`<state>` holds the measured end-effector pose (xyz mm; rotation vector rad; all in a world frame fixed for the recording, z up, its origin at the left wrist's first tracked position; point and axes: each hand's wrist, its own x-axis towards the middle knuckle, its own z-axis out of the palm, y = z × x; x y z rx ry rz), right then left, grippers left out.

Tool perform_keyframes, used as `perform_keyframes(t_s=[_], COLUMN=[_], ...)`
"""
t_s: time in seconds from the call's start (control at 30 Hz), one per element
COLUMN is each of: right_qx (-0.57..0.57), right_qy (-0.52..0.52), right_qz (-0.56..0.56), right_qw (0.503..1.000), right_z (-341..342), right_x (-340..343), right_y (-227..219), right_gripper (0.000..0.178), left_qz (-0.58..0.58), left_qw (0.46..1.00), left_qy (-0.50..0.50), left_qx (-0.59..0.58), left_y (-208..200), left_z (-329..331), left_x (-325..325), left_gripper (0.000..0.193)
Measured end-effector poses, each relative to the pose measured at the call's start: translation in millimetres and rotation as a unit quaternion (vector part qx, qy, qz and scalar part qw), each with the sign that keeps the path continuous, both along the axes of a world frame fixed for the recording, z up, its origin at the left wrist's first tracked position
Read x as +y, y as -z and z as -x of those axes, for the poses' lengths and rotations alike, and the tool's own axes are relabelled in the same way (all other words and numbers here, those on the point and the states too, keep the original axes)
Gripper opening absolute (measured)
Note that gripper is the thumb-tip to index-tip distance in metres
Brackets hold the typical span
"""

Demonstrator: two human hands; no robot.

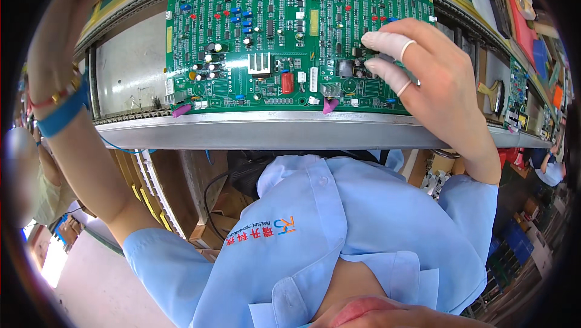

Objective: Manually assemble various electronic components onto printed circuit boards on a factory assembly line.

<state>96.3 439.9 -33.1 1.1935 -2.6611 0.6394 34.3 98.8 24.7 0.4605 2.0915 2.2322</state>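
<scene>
Light-blue shirt [339, 225] fills six o'clock. Right hand [423, 67], finger cots pinched together on a small dark component [382, 58], rests at three o'clock on the green circuit board [266, 31], long axis nine-to-three. Left hand leaves view at eleven o'clock; grip untellable.

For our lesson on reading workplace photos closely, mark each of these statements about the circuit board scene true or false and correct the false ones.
1. The right hand touches the green circuit board. True.
2. Its fingertips are bare. False: they wear pale finger covers.
3. The left hand is fully visible. False: the left arm reaches up out of frame, so its grip cannot be seen.
4. A blue wrist strap circles the left wrist. True.
5. The person wears a red shirt. False: the shirt is light blue.
</scene>
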Motion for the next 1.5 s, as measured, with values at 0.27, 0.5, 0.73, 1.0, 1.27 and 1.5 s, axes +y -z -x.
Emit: perform_keyframes(t_s=[0.27, 0.5, 0.73, 1.0, 1.27, 1.5], right_qx=[-0.016, -0.055, -0.059, -0.049, -0.054, -0.055], right_qy=[0.01, 0.024, 0.023, 0.011, 0.035, 0.013], right_qz=[0.016, 0.066, 0.107, 0.07, 0.076, 0.088], right_qw=[1.0, 0.996, 0.992, 0.996, 0.995, 0.995], right_z=[5, 8, 12, 11, 13, 17], right_x=[21, 30, 40, 49, 49, 50], right_y=[2, 7, 11, 11, 13, 15], right_gripper=[0.028, 0.027, 0.027, 0.027, 0.026, 0.027], left_qz=[0.217, 0.15, 0.131, -0.275, 0.298, 0.477], left_qw=[0.974, 0.969, 0.973, 0.901, 0.95, 0.871], left_qy=[0.05, 0.122, 0.125, 0.286, -0.032, 0.095], left_qx=[-0.032, -0.155, -0.145, 0.178, -0.084, 0.07], left_y=[34, 46, 44, 94, 20, 41], left_z=[-47, -57, -52, -13, -73, -71], left_x=[35, 72, 71, 76, 83, 98], left_gripper=[0.055, 0.041, 0.033, 0.052, 0.039, 0.033])
